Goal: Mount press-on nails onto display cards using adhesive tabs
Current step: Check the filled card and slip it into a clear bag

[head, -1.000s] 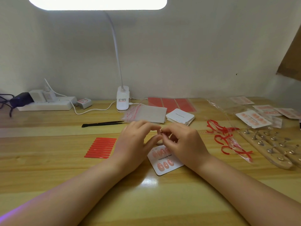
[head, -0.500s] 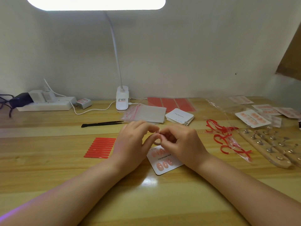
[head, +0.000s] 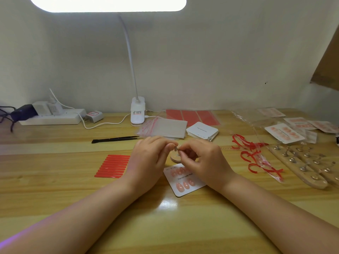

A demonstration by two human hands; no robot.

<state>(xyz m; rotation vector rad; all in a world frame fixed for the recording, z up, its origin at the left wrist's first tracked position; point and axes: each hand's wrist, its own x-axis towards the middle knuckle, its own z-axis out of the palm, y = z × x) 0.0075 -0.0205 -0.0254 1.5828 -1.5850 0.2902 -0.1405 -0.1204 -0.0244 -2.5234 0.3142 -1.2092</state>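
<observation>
— On the wooden desk [head: 55,195], what do the hands hold?
— The left hand [head: 146,162] and right hand [head: 203,162] meet fingertip to fingertip, pinching one small piece [head: 175,149] (too tiny to name) above a round wooden stand [head: 175,158].
— The display card [head: 183,182]?
— Flat just below the hands, pink nails [head: 185,185] on it; red adhesive strips [head: 112,165] to its left.

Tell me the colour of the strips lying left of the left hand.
Red, a neat row on the table; the head view shows them.
</observation>
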